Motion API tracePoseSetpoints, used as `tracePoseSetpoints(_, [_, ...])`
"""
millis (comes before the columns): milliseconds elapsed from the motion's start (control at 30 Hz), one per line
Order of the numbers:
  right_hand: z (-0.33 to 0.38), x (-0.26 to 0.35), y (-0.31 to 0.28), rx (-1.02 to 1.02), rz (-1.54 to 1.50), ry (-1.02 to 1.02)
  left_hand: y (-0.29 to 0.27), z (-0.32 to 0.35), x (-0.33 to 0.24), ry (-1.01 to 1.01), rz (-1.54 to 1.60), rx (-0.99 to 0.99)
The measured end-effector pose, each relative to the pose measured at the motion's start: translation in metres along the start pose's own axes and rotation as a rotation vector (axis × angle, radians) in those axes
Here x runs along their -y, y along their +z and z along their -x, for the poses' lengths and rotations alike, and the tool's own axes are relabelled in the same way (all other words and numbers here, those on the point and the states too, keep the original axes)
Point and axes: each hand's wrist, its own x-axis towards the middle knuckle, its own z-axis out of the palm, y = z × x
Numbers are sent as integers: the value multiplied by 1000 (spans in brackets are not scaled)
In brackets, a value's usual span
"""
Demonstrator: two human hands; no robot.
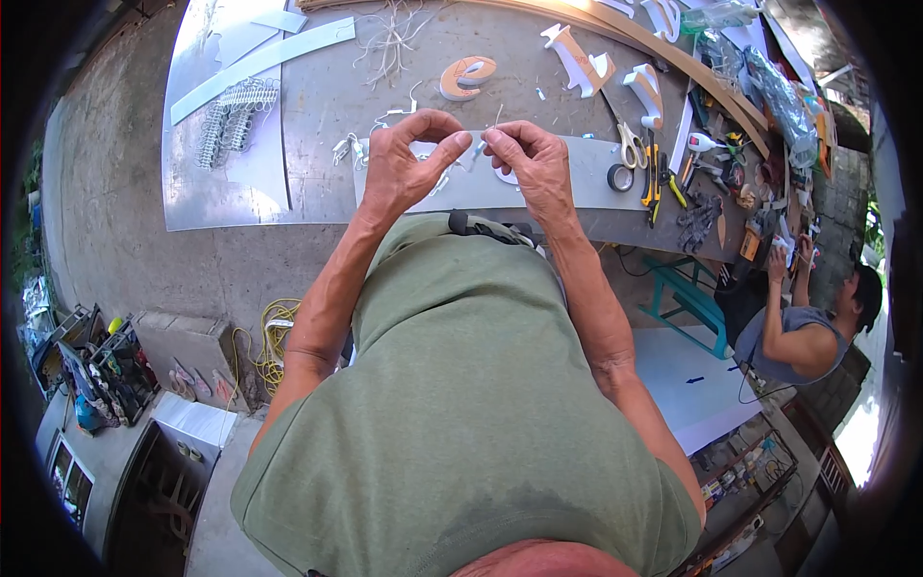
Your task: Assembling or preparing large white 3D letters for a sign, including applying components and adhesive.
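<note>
Both hands are raised over a long pale strip (606, 173) along the near edge of the table. My left hand (409, 163) is closed with thumb and forefinger curled together; what lies between the tips is too small to make out. Close beside it, my right hand (534, 168) pinches a thin pale wire (499, 115), whose end sticks up above the fingers. Small white pieces joined by wire (351, 149) lie left of my left hand. Beyond my hands rests a letter-shaped piece (468, 79) with a tan face and white sides.
More letter-shaped pieces (580, 62) stand farther right. Scissors (630, 144), black tape (620, 177), a yellow cutter (654, 183) and pliers (677, 189) lie right of my hands. Coiled wired strips (231, 120) sit on a white sheet at left. A co-worker (793, 327) works at right.
</note>
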Motion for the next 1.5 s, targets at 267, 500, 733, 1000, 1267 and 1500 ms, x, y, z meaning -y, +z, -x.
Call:
tracePoseSetpoints(267, [13,7,7,-6,274,-182,7,-11,0,29,-20,-58])
tracePoseSetpoints(500, [16,23,-3,41,409,-195,7,-4,-6,-31,42,-45])
tracePoseSetpoints(733, [13,30,-6,20,234,-134,8,-5,-8,56,19,38])
tracePoseSetpoints(1000, [13,23,-12,53,244,-113,10,-4,-6,67,3,73])
tracePoseSetpoints(1267, [15,23,-13,55,253,-111,11,-4,-6,61,0,104])
tracePoseSetpoints(1500, [14,23,-12,42,329,-182,12,-3,-7,59,-8,102])
